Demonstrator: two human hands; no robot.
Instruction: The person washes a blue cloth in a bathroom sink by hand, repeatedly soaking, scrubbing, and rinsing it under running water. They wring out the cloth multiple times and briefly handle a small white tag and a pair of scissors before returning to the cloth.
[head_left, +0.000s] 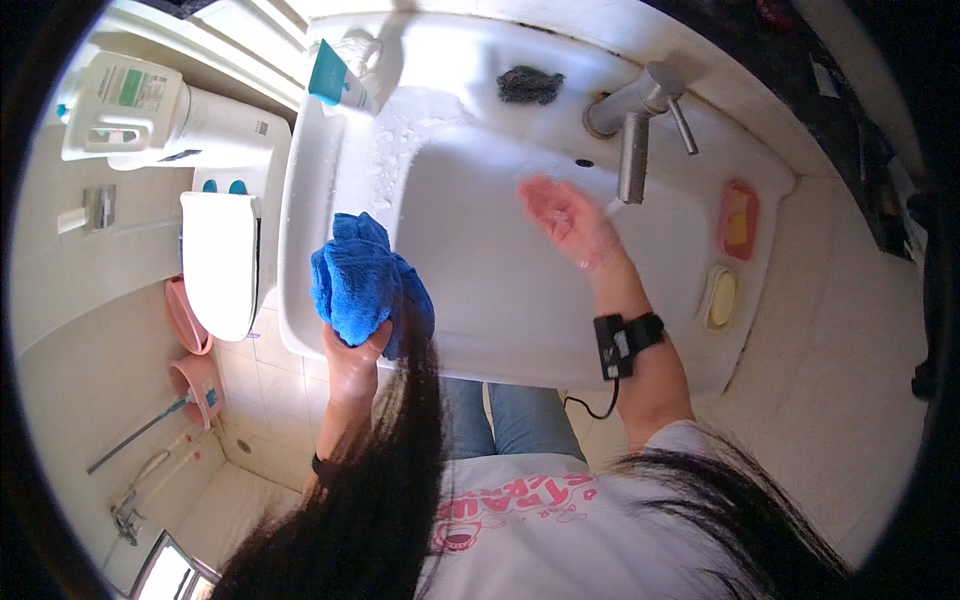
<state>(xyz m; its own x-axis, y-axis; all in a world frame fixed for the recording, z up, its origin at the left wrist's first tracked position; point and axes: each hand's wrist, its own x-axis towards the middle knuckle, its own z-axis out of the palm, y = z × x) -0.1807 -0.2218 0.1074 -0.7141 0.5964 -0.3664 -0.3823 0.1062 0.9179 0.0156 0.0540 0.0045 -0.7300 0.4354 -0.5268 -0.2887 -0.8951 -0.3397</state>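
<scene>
My left hand (358, 360) grips a bunched blue cloth (358, 289) at the left front rim of the white washbasin (480, 322). Palm up and wet, my right hand (566, 217) is over the bowl, just left of the metal faucet's spout (634, 169). It holds nothing, and its fingers are slightly blurred. What looks like a little water runs between the spout and that hand. Drops of water lie on the basin's left ledge. A dark scouring pad (529, 85) rests on the back ledge, left of the faucet.
A teal and white tube (337, 79) stands at the basin's back left corner. Along the right ledge are a pink soap dish (739, 221) and a pale soap bar (723, 298) in a dish. Left of the basin are a toilet (221, 266), a large white jug (124, 105) and pink buckets (199, 386).
</scene>
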